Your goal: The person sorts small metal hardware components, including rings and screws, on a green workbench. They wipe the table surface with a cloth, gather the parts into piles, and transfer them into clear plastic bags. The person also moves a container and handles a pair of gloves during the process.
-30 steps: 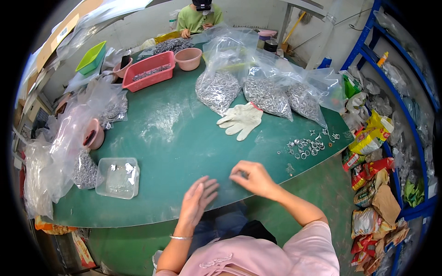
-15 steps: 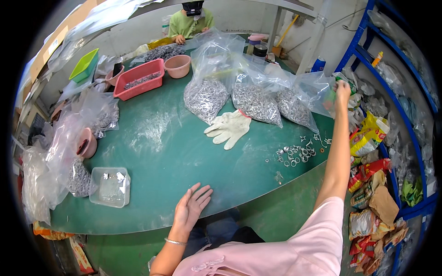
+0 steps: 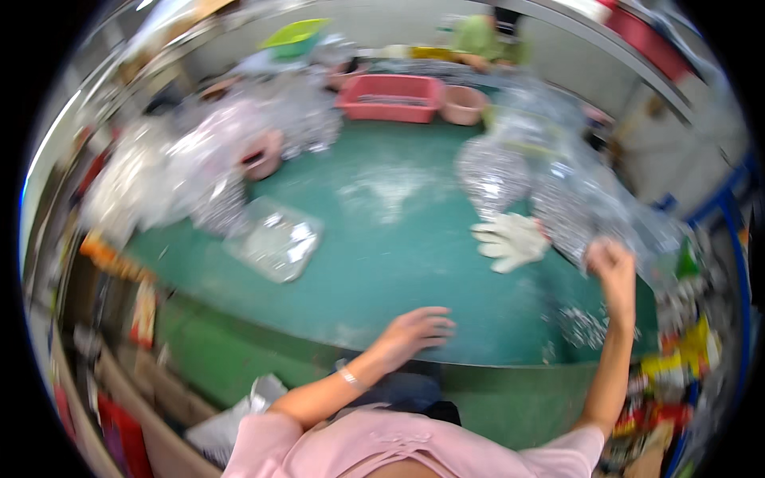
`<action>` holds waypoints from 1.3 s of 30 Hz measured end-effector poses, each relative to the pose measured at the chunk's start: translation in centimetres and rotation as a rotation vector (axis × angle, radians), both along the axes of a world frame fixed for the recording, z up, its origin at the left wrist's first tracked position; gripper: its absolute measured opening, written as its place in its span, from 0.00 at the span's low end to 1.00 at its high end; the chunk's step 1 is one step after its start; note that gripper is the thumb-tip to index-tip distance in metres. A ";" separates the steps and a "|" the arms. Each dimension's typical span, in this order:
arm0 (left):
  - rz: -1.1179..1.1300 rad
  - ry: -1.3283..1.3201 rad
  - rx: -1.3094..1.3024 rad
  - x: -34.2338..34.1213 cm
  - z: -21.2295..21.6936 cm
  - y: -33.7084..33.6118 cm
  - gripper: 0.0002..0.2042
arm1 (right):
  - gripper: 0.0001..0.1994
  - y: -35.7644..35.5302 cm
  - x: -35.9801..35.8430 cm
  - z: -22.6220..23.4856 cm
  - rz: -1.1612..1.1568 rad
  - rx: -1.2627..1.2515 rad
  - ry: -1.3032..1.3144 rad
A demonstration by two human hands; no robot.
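The picture is smeared by motion. My left hand (image 3: 414, 334) hovers at the table's near edge, fingers stretched and holding nothing. My right hand (image 3: 612, 259) is raised at the right, its fingers curled in front of the clear plastic bags of small metal parts (image 3: 562, 211). Blur hides whether anything is between those fingers. A white glove (image 3: 511, 240) lies flat to the left of the right hand. Nearer to me, below that hand, small loose metal rings and pieces (image 3: 586, 327) are scattered on the green table (image 3: 398, 263).
On the left are a clear plastic tray (image 3: 279, 239), more plastic bags (image 3: 231, 151) and a pink cup (image 3: 263, 155). Farther back stand a red-pink basin (image 3: 390, 98) and a pink bowl (image 3: 462, 105). A person in green (image 3: 486, 44) sits opposite. Blue shelving (image 3: 729, 239) borders the right.
The view has swung left, so the table's things appear farther right. My right hand has come back from the far-right bag's end toward me; my left fingers now point rightward.
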State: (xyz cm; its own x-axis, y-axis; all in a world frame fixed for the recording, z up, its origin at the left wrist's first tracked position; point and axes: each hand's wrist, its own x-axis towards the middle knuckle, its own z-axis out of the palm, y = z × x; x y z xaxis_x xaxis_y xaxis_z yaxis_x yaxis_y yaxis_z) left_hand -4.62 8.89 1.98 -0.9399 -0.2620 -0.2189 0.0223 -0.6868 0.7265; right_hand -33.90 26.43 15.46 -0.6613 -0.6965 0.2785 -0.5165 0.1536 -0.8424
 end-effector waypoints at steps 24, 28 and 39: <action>0.225 -0.137 -0.414 9.4 1.1 -8.2 0.13 | 0.13 -11.3 20.5 -11.6 0.716 0.209 -0.360; 0.415 -0.153 -0.539 11.1 1.2 -11.9 0.12 | 0.08 -9.6 21.8 -12.0 0.685 0.265 -0.262; 1.005 -0.366 -0.665 20.7 2.3 -20.1 0.12 | 0.06 -8.7 24.2 -14.6 0.393 0.083 0.125</action>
State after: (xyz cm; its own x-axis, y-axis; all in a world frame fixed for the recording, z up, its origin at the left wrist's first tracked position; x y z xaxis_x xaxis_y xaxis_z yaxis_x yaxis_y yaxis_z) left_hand 16.08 -11.24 4.30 -0.1741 -0.9844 0.0246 0.0467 0.0168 0.9988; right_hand -9.66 17.69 0.84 -0.3050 -0.9128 0.2718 -0.6471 -0.0108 -0.7623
